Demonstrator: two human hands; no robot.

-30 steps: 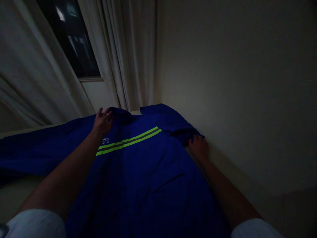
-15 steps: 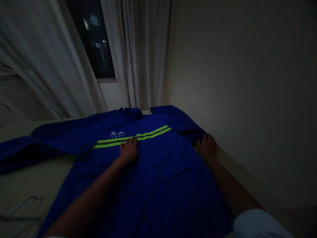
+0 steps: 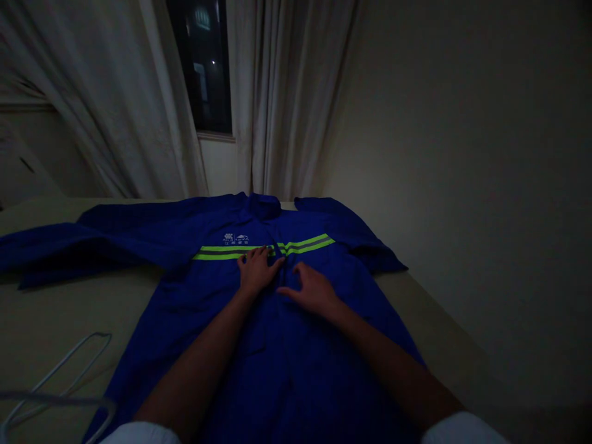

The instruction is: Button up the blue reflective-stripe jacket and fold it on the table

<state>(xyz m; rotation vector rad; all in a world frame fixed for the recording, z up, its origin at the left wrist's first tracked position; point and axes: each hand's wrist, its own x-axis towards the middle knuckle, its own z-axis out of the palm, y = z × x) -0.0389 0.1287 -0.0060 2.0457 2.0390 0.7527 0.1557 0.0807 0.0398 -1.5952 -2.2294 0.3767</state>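
A blue work jacket with a yellow-green reflective stripe across the chest lies spread flat on a pale bed, collar toward the window. My left hand lies flat on the chest just below the stripe, fingers stretched out. My right hand rests beside it on the jacket's middle front, fingers spread and slightly curled, touching the fabric. The two hands nearly meet. One sleeve stretches far to the left; the other is folded near the wall on the right.
A white wire hanger lies on the bed at the lower left. White curtains frame a dark window behind the bed. A plain wall runs close along the bed's right side.
My right hand has left the right sleeve by the wall and come to the jacket's middle. My left hand came down from the collar onto the chest. The view swung left.
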